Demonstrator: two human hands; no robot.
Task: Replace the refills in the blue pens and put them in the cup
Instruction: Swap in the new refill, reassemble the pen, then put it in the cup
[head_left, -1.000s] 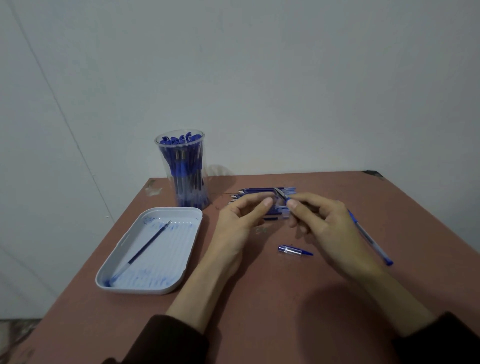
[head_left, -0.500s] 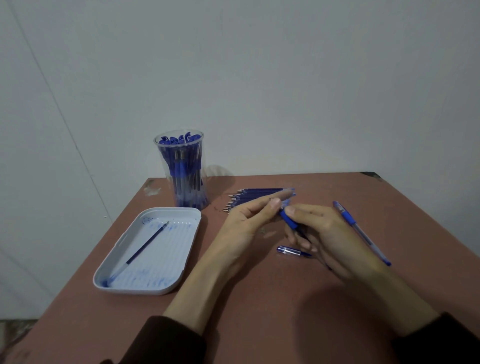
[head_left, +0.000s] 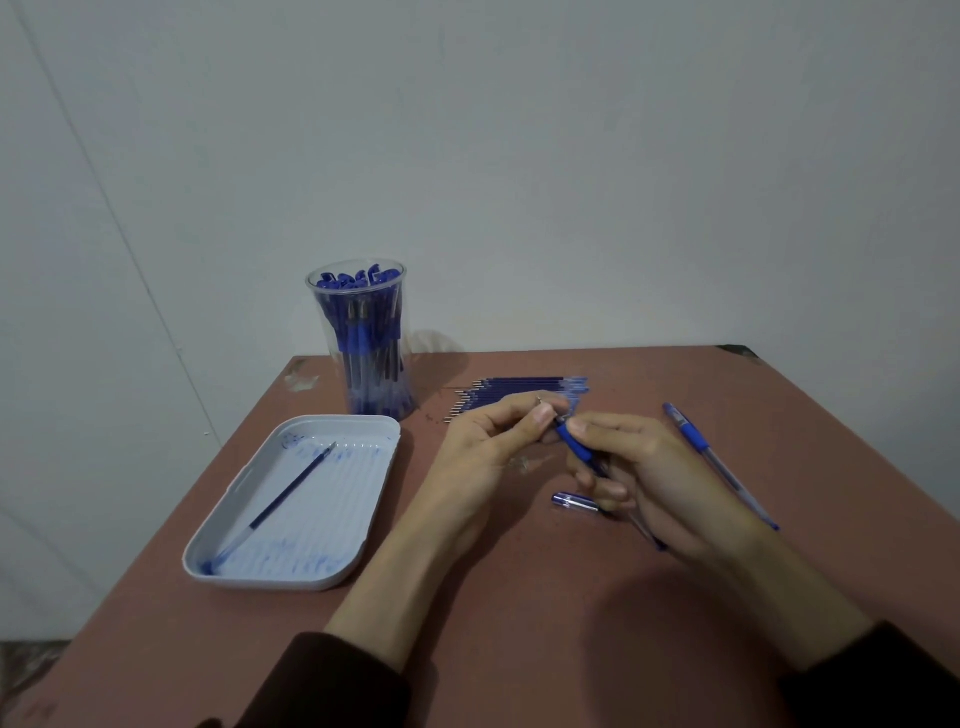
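Observation:
My right hand (head_left: 660, 478) grips a blue pen (head_left: 576, 447) by its rubber grip, tip pointing up and left. My left hand (head_left: 488, 441) pinches the pen's metal tip end (head_left: 543, 405) between thumb and forefinger. A blue pen cap (head_left: 574, 503) lies on the table just below my hands. Another blue pen (head_left: 711, 457) lies to the right of my right hand. A row of blue refills (head_left: 519, 391) lies behind my hands. The clear cup (head_left: 358, 338) full of blue pens stands at the back left.
A white tray (head_left: 363, 525), smeared with blue ink, sits at the left with one used refill (head_left: 291, 488) in it. The brown table (head_left: 519, 623) ends at a white wall behind; its left edge runs close to the tray.
My right hand has turned the pen so its grip shows more, and my left thumb and forefinger have closed on the tip end. The hands have dropped slightly.

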